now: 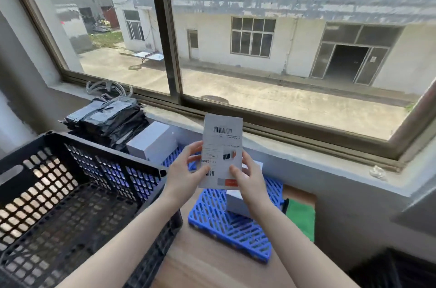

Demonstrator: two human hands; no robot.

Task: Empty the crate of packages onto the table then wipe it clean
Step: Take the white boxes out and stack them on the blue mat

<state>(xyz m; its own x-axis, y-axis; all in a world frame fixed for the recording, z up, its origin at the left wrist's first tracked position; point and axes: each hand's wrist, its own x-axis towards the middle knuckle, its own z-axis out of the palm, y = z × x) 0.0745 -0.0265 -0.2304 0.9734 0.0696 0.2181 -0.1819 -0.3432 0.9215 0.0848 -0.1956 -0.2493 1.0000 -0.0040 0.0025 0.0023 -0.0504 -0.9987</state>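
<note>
Both hands hold up a flat grey package [223, 144] with a barcode label, upright in front of the window sill. My left hand [185, 169] grips its left edge and my right hand [247, 175] grips its lower right edge. The black perforated crate [77, 184] stands at the left on the wooden table [207, 266]; what I see of its inside holds nothing. Black wrapped packages [108, 118] are piled behind the crate, with a white box [153, 141] next to them. Another white box [236, 202] lies on the blue plastic grid [236, 228] below my hands.
A concrete window sill [306, 165] and a large window run along the back. A green mat [302, 217] lies to the right of the blue grid. A dark object [396, 271] fills the bottom right corner.
</note>
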